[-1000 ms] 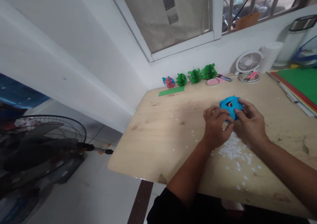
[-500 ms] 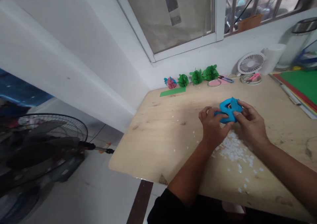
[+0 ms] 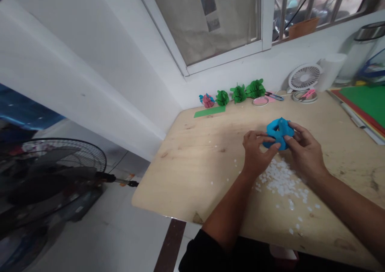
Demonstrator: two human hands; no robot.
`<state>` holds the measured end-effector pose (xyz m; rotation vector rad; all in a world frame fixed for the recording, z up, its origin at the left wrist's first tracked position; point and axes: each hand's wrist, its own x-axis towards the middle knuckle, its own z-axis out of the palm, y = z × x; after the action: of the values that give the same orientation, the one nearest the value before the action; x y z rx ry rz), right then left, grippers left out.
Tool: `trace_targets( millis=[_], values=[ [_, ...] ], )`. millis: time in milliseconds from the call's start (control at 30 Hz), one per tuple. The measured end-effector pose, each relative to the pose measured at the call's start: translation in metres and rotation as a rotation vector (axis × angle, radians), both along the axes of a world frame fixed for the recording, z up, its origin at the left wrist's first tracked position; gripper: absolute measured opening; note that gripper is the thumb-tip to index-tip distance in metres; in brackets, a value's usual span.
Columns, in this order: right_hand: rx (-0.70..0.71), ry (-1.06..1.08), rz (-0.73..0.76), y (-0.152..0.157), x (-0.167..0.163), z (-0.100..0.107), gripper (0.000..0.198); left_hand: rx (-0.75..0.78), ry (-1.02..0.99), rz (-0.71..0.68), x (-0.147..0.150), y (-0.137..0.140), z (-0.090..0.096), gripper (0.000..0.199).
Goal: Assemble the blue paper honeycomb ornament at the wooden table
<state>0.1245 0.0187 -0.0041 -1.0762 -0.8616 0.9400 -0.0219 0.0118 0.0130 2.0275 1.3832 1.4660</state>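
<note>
A blue paper craft piece point(image 3: 282, 132), curved with an opening in it, is held just above the wooden table point(image 3: 186, 159). My right hand point(image 3: 307, 149) pinches its right side between thumb and fingers. My left hand point(image 3: 257, 151) closes on its lower left edge, with thumb and fingertips against the paper. Below the hands lies a loose heap of small white paper bits point(image 3: 281, 179), partly behind my left wrist. How the far side of the blue piece is folded is hidden.
Along the wall stand a pink-and-blue paper figure point(image 3: 207, 100) and several green ones point(image 3: 239, 93), with a green strip point(image 3: 209, 111) before them. Farther right are a roll of tape point(image 3: 304, 96), a small white fan point(image 3: 304, 77) and coloured sheets point(image 3: 367, 103). A large floor fan point(image 3: 60, 171) stands left.
My left fingers have shifted slightly along the blue piece's lower left edge. The piece has changed shape a little, its opening looking different. My right hand keeps its place.
</note>
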Motion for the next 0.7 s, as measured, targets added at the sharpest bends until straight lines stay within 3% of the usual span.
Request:
trace_targets(
  millis=[233,367,533,700],
  values=[
    [-0.001,0.056,0.024,-0.0009,-0.0025,0.0005,0.052,-0.045,-0.035,0.004,-0.0009,0.0012,0.0000,0.004],
    [-0.002,0.051,0.022,-0.0009,-0.0016,0.0000,0.051,0.042,-0.059,0.012,-0.0004,0.0015,-0.0034,0.007],
    [-0.004,0.043,0.031,-0.0006,-0.0011,-0.0012,0.050,0.148,0.059,0.095,0.0021,-0.0033,-0.0057,0.008],
    [-0.013,0.099,0.045,-0.0006,-0.0021,-0.0044,0.052,0.202,0.113,0.132,0.0060,-0.0074,-0.0082,0.024]
  ],
)
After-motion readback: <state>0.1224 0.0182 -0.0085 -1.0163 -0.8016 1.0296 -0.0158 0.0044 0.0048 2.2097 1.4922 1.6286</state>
